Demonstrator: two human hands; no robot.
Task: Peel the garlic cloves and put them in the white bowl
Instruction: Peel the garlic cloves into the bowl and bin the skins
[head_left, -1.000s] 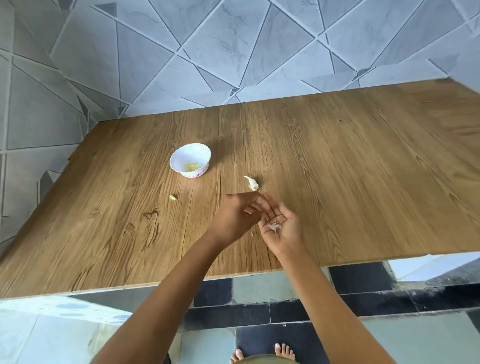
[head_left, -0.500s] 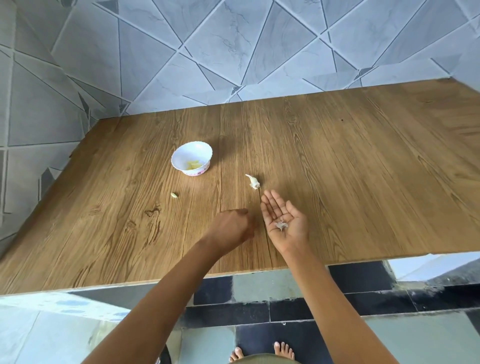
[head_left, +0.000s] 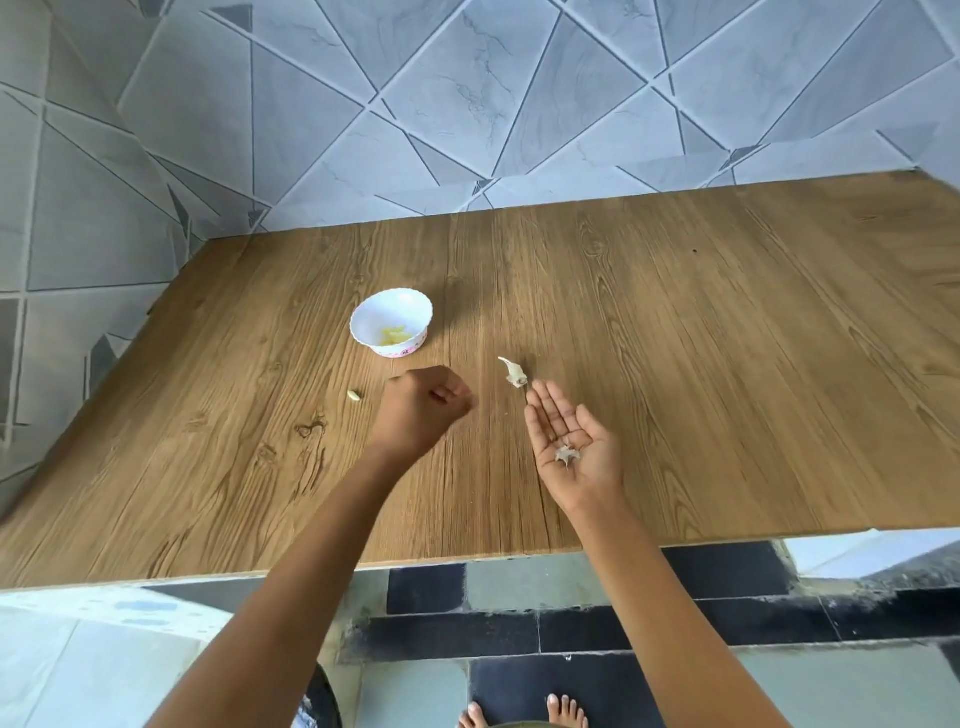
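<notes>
The left hand (head_left: 423, 402) hovers curled near the white bowl (head_left: 363, 332) (whether it pinches anything, I cannot tell). The right hand (head_left: 571, 441) lies palm-up, fingers straight, carrying garlic skin (head_left: 566, 454).

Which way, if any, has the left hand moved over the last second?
Yes. The left hand has left the right hand and shifted leftward, closer to the white bowl.

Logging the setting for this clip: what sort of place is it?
Probably a home kitchen or dining corner: a wood-grain table set against a grey tiled wall, a white bowl holding peeled garlic, and bare feet on a tiled floor.
</notes>
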